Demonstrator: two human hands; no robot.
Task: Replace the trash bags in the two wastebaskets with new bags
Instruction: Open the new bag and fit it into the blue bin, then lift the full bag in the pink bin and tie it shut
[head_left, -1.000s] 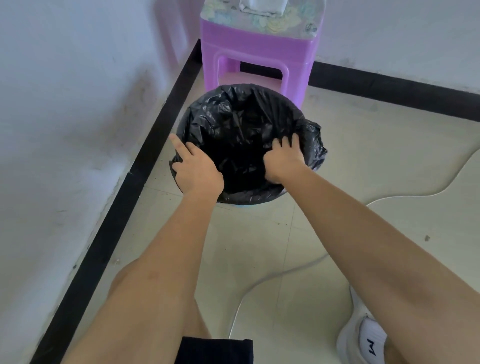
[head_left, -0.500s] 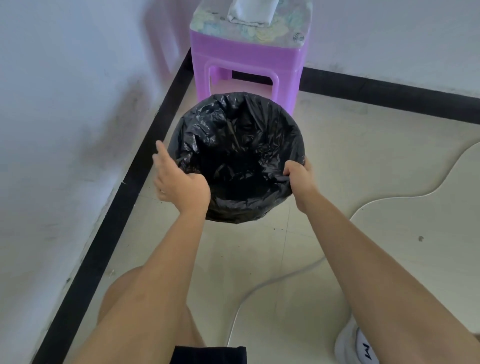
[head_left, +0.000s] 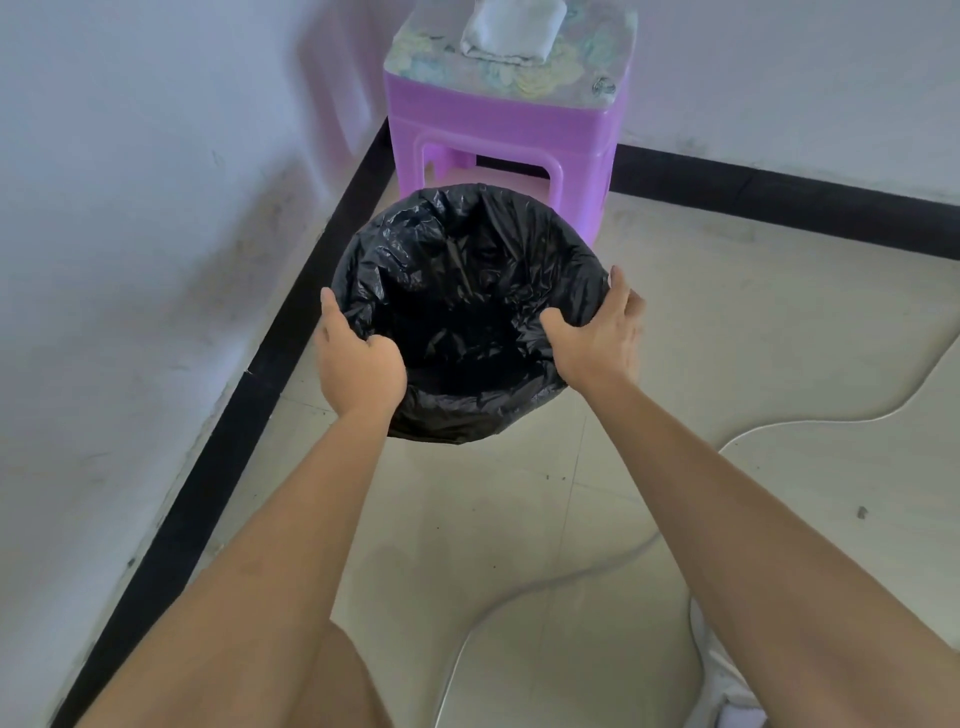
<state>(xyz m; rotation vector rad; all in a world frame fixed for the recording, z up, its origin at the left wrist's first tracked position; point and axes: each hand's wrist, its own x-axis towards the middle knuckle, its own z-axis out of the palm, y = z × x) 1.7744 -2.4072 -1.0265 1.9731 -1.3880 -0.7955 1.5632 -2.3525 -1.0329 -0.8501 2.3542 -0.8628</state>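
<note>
Black trash bag (head_left: 467, 291) lining a wastebasket on the tiled floor (head_left: 675, 364), just in front of a purple stool (head_left: 498, 140) in the wall corner. Left hand (head_left: 358, 364) and right hand (head_left: 597, 338) each hold a closed grip on the bag's folded-over rim, at the near-left and right sides.

black trash bag (head_left: 467, 291), purple stool (head_left: 498, 130), floral top

I log even, soft daylight; faint shadows; pink glow on wall (head_left: 332, 62); wide-angle bending at edges; slight softness throughout.
</note>
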